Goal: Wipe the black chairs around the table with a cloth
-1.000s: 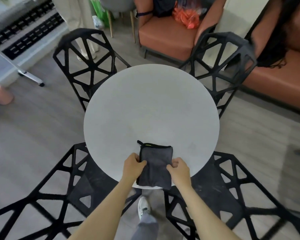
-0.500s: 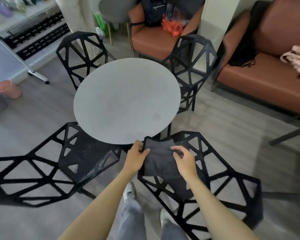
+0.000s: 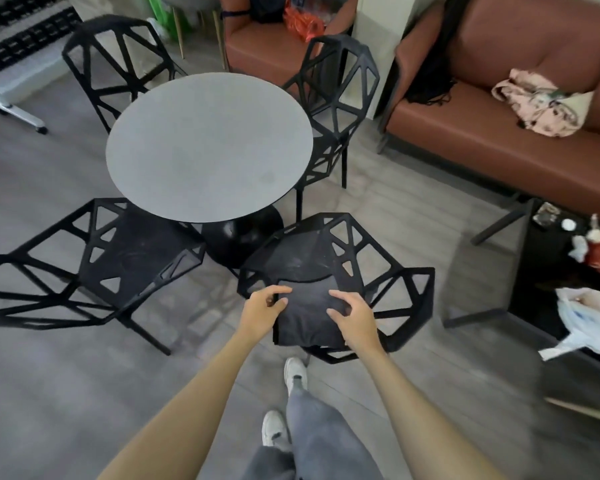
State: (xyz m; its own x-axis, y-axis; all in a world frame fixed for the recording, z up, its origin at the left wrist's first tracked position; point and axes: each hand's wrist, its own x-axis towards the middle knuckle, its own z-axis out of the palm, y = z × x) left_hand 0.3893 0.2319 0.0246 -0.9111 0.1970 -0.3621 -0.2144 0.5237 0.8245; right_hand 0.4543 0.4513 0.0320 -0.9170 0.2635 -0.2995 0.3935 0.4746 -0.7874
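Both hands (image 3: 262, 311) on cloth (image 3: 309, 313) above chair (image 3: 388, 289)

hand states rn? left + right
Left hand: fingers pinching the dark cloth at its left edge.
Right hand: fingers gripping the same cloth at its right side.

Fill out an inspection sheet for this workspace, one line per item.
Surface: round grey table, top bare.
Job's things: dark cloth held over the near right chair; three more black chairs: near left, far left, far right.
Clutter: pink fabric on the brown sofa; bags on a black side table.
Grippers: left hand and right hand both grip the cloth.
Cables: nothing seen.
Surroundings: grey wood floor, orange bag on an armchair.
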